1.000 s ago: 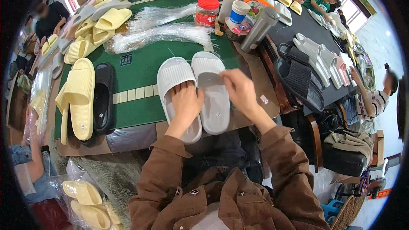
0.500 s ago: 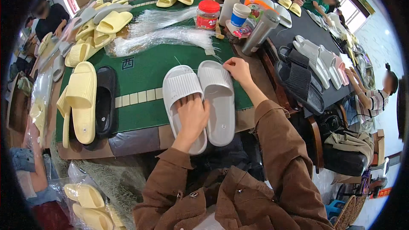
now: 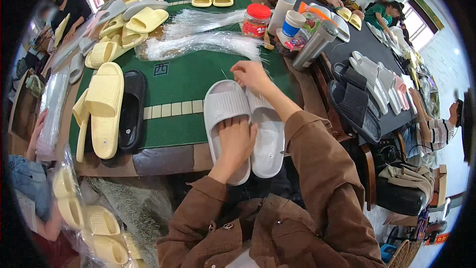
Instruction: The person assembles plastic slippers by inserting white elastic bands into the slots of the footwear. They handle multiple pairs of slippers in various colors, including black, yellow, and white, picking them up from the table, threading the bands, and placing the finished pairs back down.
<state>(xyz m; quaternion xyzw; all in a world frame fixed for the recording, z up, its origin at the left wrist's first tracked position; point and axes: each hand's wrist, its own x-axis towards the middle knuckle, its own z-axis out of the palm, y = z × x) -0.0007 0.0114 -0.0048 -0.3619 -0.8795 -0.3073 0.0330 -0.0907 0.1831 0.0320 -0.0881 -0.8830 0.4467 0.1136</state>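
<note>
Two light grey slide slippers lie side by side at the near edge of the green-covered table. My left hand [image 3: 234, 141] grips the left grey slipper [image 3: 225, 105], its fingers hidden under the ribbed strap and its thumb at the inner edge. The right grey slipper [image 3: 268, 149] lies against it, its strap partly covered by my right forearm. Above the slippers' toes, my right hand [image 3: 252, 76] has its thumb and fingers pinched together; what they hold, if anything, I cannot make out. A thin clear strand [image 3: 224, 74] shows beside the fingertips.
Yellow slippers [image 3: 105, 111] and a black slipper [image 3: 133, 111] lie to the left. Bundles of clear plastic strands [image 3: 203, 44] lie beyond. A red-lidded jar [image 3: 256, 21], a paper cup [image 3: 292, 24] and a metal flask [image 3: 315, 47] stand at the far right. Several people work nearby.
My right hand has moved left, from the right slipper's outer toe side to above the gap between the two slippers. My left hand stays in the left slipper. The view has shifted slightly.
</note>
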